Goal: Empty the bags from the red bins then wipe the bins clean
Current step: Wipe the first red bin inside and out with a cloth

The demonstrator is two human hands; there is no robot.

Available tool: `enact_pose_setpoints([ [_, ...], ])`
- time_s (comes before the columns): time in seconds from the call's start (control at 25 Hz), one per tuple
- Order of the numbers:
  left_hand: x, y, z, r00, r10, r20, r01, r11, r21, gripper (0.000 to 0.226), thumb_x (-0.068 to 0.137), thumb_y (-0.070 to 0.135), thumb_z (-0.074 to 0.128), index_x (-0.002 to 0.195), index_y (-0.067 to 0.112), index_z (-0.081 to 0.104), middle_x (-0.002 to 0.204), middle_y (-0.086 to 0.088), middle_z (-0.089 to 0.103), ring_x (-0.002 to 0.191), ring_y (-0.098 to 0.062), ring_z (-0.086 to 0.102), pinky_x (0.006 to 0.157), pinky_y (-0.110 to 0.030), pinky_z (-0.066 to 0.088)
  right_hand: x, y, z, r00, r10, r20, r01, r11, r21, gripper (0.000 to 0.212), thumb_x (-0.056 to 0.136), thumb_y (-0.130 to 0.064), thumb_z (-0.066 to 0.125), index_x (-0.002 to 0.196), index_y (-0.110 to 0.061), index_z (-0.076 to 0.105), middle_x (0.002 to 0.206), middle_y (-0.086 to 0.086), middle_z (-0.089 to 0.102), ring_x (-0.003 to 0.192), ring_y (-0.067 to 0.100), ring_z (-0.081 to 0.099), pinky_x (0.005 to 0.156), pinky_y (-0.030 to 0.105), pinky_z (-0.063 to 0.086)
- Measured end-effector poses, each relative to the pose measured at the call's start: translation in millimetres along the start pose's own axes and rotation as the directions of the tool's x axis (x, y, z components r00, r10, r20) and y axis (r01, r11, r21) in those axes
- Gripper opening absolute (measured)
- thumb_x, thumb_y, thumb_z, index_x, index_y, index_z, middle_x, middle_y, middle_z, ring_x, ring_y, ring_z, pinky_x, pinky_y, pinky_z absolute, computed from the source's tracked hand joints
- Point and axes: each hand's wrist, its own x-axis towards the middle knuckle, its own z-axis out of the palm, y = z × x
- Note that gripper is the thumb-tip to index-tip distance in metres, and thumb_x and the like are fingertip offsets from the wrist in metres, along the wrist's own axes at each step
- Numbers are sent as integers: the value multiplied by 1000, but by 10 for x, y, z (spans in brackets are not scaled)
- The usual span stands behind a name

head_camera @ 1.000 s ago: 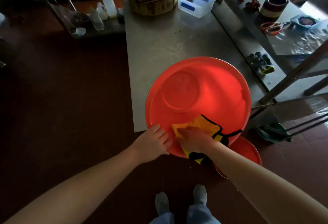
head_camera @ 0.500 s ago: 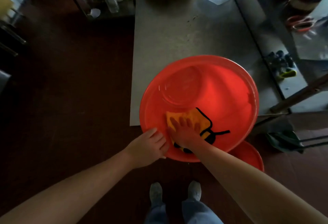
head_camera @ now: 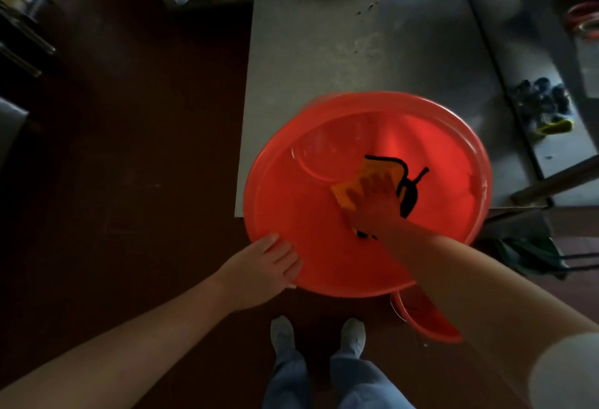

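We steady the bin (head_camera: 453,116), left hand (head_camera: 265,266) grip clasping its near rim, so our right hand (head_camera: 376,204), grip wide and flat, presses the cloth (head_camera: 385,167) inside.

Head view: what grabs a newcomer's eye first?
A big red bin fills the middle, hanging over the near edge of the steel table. Inside it the right hand presses a yellow cloth flat against the inner surface, while the left hand holds the near rim. A second red bin peeks out below it, near the person's feet.
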Motion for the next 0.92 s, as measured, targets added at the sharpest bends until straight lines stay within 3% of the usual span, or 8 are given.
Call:
enact_pose_setpoints([
  [0.08, 22, -18, -9, 1000, 9, 10, -9, 1000, 1, 39, 101, 40, 42, 120, 17, 67, 115, -6, 70, 107, -25, 63, 100, -44, 32, -74, 134, -150, 997, 61, 39, -60, 998, -8, 67, 90, -56, 28, 144, -26, 54, 160, 19, 33, 150, 45, 21, 105, 45, -40],
  [0.12, 35, -33, -11, 1000, 16, 6, -16, 1000, 5, 39, 101, 41, 43, 120, 17, 66, 115, -5, 69, 107, -25, 63, 100, -44, 32, -122, 110, -198, 994, 97, 47, -96, 995, -12, 71, 91, -60, 25, 151, -28, 44, 165, 16, 24, 153, 42, 12, 103, 46, -39],
  [0.24, 92, -85, -7, 998, 57, -30, -57, 998, 23, 39, 100, 44, 43, 117, 19, 68, 111, -3, 69, 103, -24, 63, 97, -42, 33, -188, -288, -190, 974, 171, 145, -178, 984, 34, 67, 99, -63, 20, 160, -33, 19, 169, 12, 3, 154, 38, -4, 118, 57, -16],
  [0.44, 203, -108, 4, 994, 54, -92, -56, 998, -26, 40, 102, 49, 44, 112, 19, 67, 99, 0, 65, 88, -21, 60, 87, -39, 41, -22, -1017, -373, 960, 83, 268, -218, 819, 530, 66, 100, -68, 15, 160, -41, 8, 170, -1, 3, 155, 34, 1, 119, 60, -3],
  [0.6, 229, -134, 7, 990, 16, -141, -23, 999, -49, 44, 102, 54, 43, 111, 18, 68, 95, -1, 66, 85, -21, 62, 85, -39, 48, -102, -805, -399, 969, 54, 241, -126, 948, 294, 67, 98, -72, 17, 159, -43, 13, 169, 1, 10, 154, 33, 7, 120, 56, 0],
  [0.8, 198, -201, 52, 987, 12, -161, -22, 998, -62, 50, 104, 56, 39, 111, 16, 69, 96, -2, 69, 84, -21, 64, 82, -37, 52, -241, -56, -493, 997, 44, -57, -56, 971, -233, 60, 93, -64, 31, 139, -36, 57, 159, 16, 36, 150, 37, 22, 124, 55, 1],
  [0.88, 201, -207, 69, 984, -5, -177, -7, 998, -67, 52, 104, 57, 38, 110, 16, 69, 95, -2, 69, 82, -21, 64, 78, -36, 52, -323, 36, -598, 989, 66, -133, -97, 966, -240, 54, 91, -59, 39, 130, -33, 66, 153, 20, 44, 146, 39, 32, 124, 57, 11],
  [0.92, 208, -202, 78, 983, -12, -181, -1, 998, -70, 53, 104, 58, 37, 108, 16, 69, 94, -2, 69, 80, -21, 64, 77, -36, 53, -371, -18, -633, 993, 105, -54, -114, 972, -204, 56, 93, -60, 39, 138, -32, 61, 158, 19, 38, 149, 39, 25, 124, 57, 7],
])
